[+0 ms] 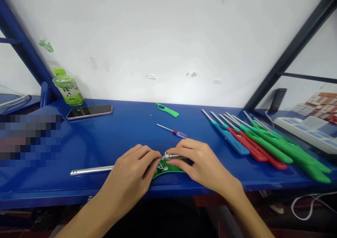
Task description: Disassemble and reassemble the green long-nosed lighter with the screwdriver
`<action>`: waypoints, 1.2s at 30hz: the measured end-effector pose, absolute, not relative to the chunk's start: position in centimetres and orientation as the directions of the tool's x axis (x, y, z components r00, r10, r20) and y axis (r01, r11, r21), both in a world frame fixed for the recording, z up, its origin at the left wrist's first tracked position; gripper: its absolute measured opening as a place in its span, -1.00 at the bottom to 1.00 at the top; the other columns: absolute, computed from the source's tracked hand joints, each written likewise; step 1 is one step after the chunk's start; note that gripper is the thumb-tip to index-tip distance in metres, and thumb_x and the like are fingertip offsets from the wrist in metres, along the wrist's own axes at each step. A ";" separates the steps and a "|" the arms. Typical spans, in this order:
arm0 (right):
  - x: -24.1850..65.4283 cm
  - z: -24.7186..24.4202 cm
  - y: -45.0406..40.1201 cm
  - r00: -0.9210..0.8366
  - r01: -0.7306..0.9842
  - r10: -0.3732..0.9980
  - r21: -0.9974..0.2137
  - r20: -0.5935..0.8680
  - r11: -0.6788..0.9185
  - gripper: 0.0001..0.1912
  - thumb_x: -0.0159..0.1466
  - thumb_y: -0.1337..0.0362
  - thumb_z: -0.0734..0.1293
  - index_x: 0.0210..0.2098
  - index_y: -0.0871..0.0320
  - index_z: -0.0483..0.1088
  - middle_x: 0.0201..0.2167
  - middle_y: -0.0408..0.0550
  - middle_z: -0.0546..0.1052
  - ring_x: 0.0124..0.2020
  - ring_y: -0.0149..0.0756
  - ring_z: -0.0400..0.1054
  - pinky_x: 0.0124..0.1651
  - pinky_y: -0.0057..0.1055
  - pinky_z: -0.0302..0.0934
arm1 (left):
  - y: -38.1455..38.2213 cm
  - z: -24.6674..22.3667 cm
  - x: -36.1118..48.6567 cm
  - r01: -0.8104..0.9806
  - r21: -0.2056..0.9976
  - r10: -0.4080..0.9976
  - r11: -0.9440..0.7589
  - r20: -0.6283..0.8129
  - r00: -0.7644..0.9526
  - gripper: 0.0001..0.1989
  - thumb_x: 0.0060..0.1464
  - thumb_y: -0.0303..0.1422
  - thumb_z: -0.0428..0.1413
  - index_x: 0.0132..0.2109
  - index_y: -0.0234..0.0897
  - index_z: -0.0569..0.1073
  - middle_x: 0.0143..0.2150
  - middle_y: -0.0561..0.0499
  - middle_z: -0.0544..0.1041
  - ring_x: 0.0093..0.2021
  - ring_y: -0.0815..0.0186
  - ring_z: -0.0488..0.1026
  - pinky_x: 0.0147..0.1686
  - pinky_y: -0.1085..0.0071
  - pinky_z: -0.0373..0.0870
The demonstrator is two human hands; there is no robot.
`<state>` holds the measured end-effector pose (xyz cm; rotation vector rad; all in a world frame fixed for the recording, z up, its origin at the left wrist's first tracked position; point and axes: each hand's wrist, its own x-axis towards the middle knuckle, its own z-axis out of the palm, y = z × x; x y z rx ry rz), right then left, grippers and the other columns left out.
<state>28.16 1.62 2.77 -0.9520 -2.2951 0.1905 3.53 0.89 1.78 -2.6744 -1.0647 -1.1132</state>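
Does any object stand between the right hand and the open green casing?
Only the clear cylindrical part held by the right hand shows over the green casing; nothing else visibly blocks it. The left hand is at its left side.

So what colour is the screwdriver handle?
The handle is purple, red near the shaft, in head view.

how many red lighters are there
2: one long red plastic lighter beside the long blue plastic lighter, another red lighter beside a long green plastic lighter; more may be hidden.

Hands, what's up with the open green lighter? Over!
Right hand pinching clear cylinder. Left hand at its end. Green lighter open, wires showing. Screwdriver beyond, not blocking.
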 end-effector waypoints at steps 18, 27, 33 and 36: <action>28.1 3.1 1.4 -0.562 0.528 0.662 -0.402 0.496 0.748 -0.75 0.53 0.19 0.40 0.11 0.07 0.67 -0.23 -0.06 0.61 -0.25 -0.28 0.51 -0.16 -0.35 0.37 | 1.0 1.6 3.8 0.583 0.145 0.514 -0.799 0.668 0.538 -0.80 0.53 -0.51 0.02 -0.06 -0.31 0.53 -0.20 -0.03 0.57 -0.22 0.22 0.44 -0.22 0.29 0.45; 27.7 3.3 1.2 -0.575 0.546 0.670 -0.391 0.469 0.741 -0.74 0.55 0.19 0.37 0.11 0.06 0.66 -0.26 -0.07 0.58 -0.26 -0.28 0.49 -0.18 -0.34 0.35 | 1.0 1.7 3.8 0.588 0.142 0.515 -0.796 0.668 0.536 -0.78 0.53 -0.51 0.02 -0.09 -0.31 0.55 -0.22 -0.05 0.57 -0.23 0.21 0.44 -0.23 0.29 0.44; 27.8 3.0 1.3 -0.546 0.566 0.668 -0.365 0.506 0.739 -0.74 0.54 0.21 0.39 0.15 0.11 0.62 -0.14 -0.02 0.67 -0.12 -0.20 0.55 0.00 -0.24 0.44 | 1.0 1.6 3.6 0.588 0.196 0.540 -0.785 0.681 0.494 -0.83 0.53 -0.49 0.04 -0.02 -0.29 0.54 -0.18 -0.01 0.62 -0.22 0.24 0.48 -0.21 0.30 0.45; 28.0 3.0 1.4 -0.517 0.553 0.650 -0.362 0.557 0.750 -0.79 0.52 0.24 0.42 0.11 0.08 0.61 -0.10 -0.05 0.71 -0.10 -0.21 0.59 0.17 -0.17 0.42 | 1.0 1.6 3.4 0.586 0.240 0.568 -0.774 0.671 0.477 -0.85 0.53 -0.46 0.06 0.00 -0.26 0.55 -0.16 0.01 0.63 -0.20 0.24 0.50 -0.19 0.31 0.47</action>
